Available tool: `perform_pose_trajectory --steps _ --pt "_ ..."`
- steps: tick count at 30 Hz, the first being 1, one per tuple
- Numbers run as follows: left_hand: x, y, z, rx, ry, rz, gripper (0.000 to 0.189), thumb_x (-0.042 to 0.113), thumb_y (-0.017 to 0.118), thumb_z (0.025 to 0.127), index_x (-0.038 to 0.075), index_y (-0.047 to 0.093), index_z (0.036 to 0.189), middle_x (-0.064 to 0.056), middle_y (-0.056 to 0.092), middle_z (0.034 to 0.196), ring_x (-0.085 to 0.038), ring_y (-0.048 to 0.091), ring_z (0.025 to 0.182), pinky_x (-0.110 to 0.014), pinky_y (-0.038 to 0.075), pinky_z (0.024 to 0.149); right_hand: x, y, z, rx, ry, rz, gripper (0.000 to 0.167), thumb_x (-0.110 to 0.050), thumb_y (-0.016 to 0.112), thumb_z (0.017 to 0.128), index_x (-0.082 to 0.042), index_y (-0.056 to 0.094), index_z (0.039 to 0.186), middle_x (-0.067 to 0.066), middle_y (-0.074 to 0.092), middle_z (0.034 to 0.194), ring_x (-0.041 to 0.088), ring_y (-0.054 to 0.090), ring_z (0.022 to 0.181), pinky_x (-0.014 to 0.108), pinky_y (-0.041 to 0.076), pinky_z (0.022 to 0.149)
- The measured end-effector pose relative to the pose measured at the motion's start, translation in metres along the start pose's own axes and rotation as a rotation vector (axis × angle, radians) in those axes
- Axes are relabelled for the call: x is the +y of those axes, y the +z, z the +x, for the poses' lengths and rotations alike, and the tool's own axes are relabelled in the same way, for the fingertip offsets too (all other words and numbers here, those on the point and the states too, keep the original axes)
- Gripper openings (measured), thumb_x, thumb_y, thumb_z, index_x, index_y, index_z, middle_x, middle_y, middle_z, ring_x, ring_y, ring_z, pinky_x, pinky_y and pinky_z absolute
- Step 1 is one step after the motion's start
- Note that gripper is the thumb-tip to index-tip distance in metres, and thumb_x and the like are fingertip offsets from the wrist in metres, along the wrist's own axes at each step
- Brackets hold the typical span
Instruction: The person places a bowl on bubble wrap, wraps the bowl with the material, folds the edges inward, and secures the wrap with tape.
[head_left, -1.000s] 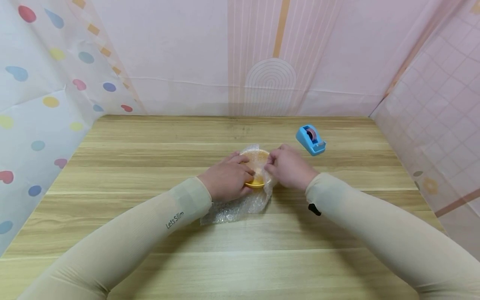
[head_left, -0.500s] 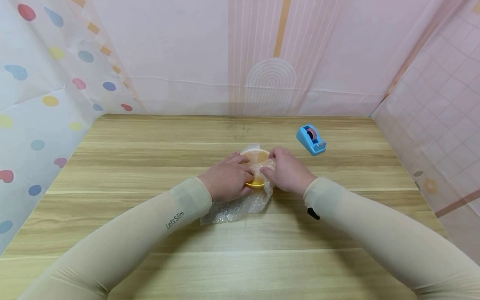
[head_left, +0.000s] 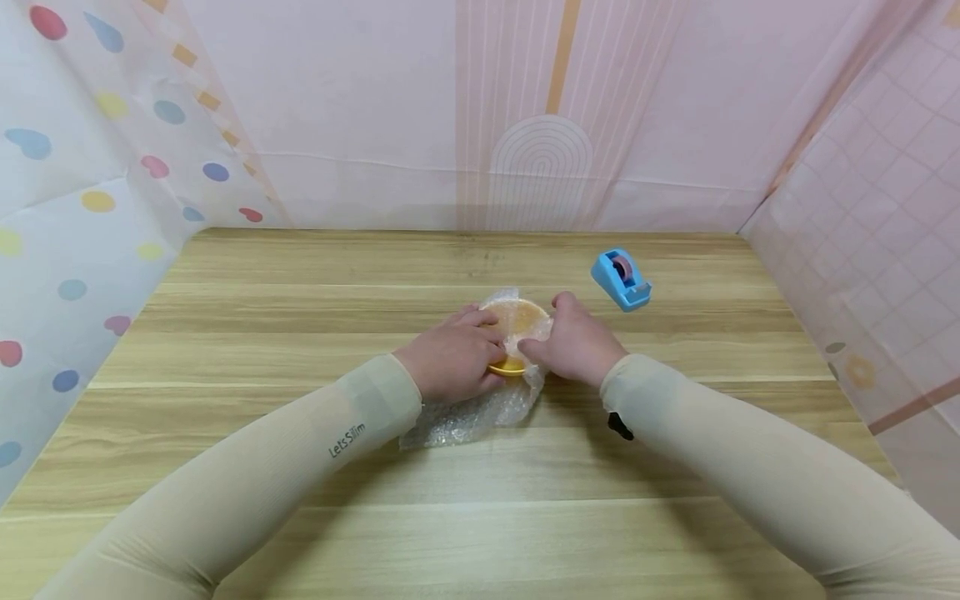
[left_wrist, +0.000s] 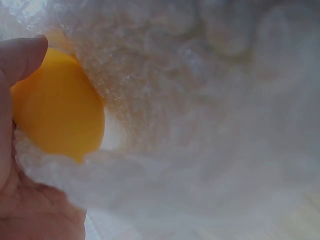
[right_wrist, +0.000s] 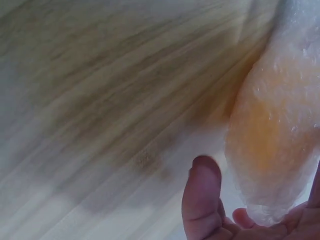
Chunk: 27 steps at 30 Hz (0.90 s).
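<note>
A yellow bowl (head_left: 510,367) sits mid-table, partly covered by clear bubble wrap (head_left: 480,418); one strip is folded over its rim to the inside, and the rest spreads toward the front. My left hand (head_left: 453,357) grips the bowl from the left, fingers reaching over into it, thumb outside near its front. Bare yellow wall of the bowl (left_wrist: 65,105) shows under a fingertip in the left wrist view. At the right rim, my right hand (head_left: 581,343) presses the wrap with its thumb; its index finger stands extended, apart from the wrapped side (right_wrist: 265,135) in the right wrist view.
A blue tape dispenser (head_left: 622,280) with a roll of tape stands behind and right of the bowl. The wooden table (head_left: 300,275) meets patterned wall sheets (head_left: 352,108) at the back and both sides.
My right hand has moved slightly left, its thumb pressing onto the wrap inside the rim and its index finger spreading off the rim. My left hand stays put.
</note>
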<state>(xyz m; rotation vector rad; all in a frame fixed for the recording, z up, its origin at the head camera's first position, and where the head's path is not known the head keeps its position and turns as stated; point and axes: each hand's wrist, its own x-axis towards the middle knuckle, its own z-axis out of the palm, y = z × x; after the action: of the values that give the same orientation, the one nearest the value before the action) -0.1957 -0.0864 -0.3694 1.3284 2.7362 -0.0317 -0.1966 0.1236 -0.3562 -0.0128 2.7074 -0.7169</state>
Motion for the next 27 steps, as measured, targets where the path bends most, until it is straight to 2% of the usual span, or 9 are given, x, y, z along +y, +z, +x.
perform_pose_trajectory --steps 5,11,17,22,24,27 --pt "-0.0002 0.0 -0.0004 -0.002 0.001 -0.011 0.032 0.04 0.064 0.103 0.016 0.075 0.121 -0.002 0.065 0.147 -0.035 0.042 0.152 -0.054 0.018 0.132 -0.0025 0.0007 0.0007 -0.004 0.036 -0.005 0.093 -0.054 0.074 0.091 -0.004 0.03 0.155 0.02 0.057 0.144 0.034 0.063 0.116 0.053 0.054 0.104" --pt "-0.0001 0.0001 -0.0003 -0.003 0.004 -0.015 0.032 0.039 0.065 0.102 0.017 0.075 0.123 -0.002 0.064 0.148 -0.035 0.042 0.153 -0.053 0.018 0.133 -0.0053 0.0011 0.0033 -0.024 0.051 -0.016 0.084 -0.048 0.077 0.089 -0.003 0.037 0.148 0.018 0.063 0.132 0.032 0.065 0.106 0.049 0.058 0.095" --pt "-0.0006 0.001 -0.0006 0.014 0.01 -0.017 0.028 0.038 0.067 0.101 0.015 0.073 0.117 -0.001 0.066 0.145 -0.035 0.043 0.151 -0.053 0.019 0.132 -0.0065 0.0015 0.0061 -0.053 0.058 -0.029 0.081 -0.043 0.076 0.091 -0.002 0.037 0.15 0.02 0.063 0.134 0.032 0.065 0.105 0.048 0.058 0.094" --pt "-0.0007 0.002 0.0002 0.022 -0.007 -0.047 0.025 0.037 0.068 0.1 0.015 0.067 0.113 -0.001 0.072 0.13 -0.034 0.044 0.151 -0.051 0.018 0.133 -0.0079 0.0015 0.0055 -0.062 0.058 -0.031 0.081 -0.042 0.074 0.093 -0.002 0.035 0.153 0.022 0.063 0.137 0.031 0.065 0.106 0.048 0.058 0.096" --pt "-0.0005 0.0022 0.0002 0.018 -0.013 -0.054 0.027 0.038 0.068 0.1 0.016 0.065 0.116 -0.001 0.072 0.128 -0.033 0.043 0.152 -0.05 0.018 0.133 -0.0085 0.0019 0.0055 -0.065 0.061 -0.039 0.082 -0.041 0.072 0.095 -0.002 0.033 0.154 0.023 0.062 0.139 0.031 0.065 0.106 0.048 0.058 0.096" --pt "-0.0002 0.0023 0.0 0.004 -0.004 -0.04 0.034 0.039 0.066 0.102 0.017 0.066 0.127 -0.001 0.07 0.137 -0.034 0.042 0.153 -0.05 0.018 0.133 -0.0096 0.0029 0.0057 -0.062 0.064 -0.054 0.083 -0.042 0.071 0.096 -0.002 0.031 0.156 0.023 0.063 0.139 0.032 0.065 0.105 0.048 0.058 0.095"
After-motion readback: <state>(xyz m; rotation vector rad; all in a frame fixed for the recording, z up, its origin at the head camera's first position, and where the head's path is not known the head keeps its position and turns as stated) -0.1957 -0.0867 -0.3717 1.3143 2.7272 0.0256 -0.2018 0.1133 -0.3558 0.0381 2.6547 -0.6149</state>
